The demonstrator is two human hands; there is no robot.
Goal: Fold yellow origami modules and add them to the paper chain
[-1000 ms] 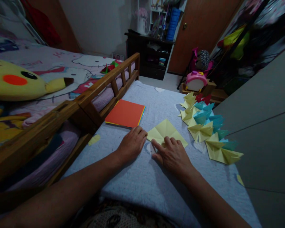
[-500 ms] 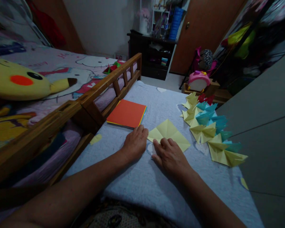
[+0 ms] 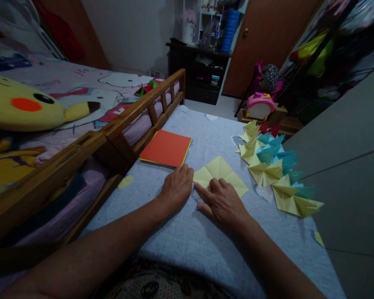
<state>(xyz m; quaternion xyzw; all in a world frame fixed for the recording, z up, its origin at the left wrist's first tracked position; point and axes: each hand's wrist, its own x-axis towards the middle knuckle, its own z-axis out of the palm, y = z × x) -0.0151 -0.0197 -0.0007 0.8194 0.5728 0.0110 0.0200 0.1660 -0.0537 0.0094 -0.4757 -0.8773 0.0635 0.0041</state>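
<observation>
A: Where is the paper?

B: The pale yellow sheet lies flat and creased, one corner pointing away from the person, on a blue-grey fleecy cover that runs the length of the low surface.

A: And what is around it?

B: Just left of the sheet and a little farther off sits an orange-topped stack of paper squares, close by but not touching. To the sheet's right a row of folded yellow and turquoise pieces stretches along the edge of the cover, beside a grey cabinet front. Farther left of the sheet runs a wooden bed rail, with a yellow plush toy on the bed behind it. Well beyond the sheet stand a dark sideboard, a brown door and a pink toy. The room is dim.

A: How does the sheet lie to the hands?

B: It sits just ahead of both, its near edges under their fingertips.

A: The hands themselves?

B: The left hand rests palm down, loosely curled, its fingertips at the sheet's left corner. The right hand lies flat with its fingers spread over the near edge, the forefinger pointing at that same corner. Neither hand grips anything; both only press on the paper.
</observation>
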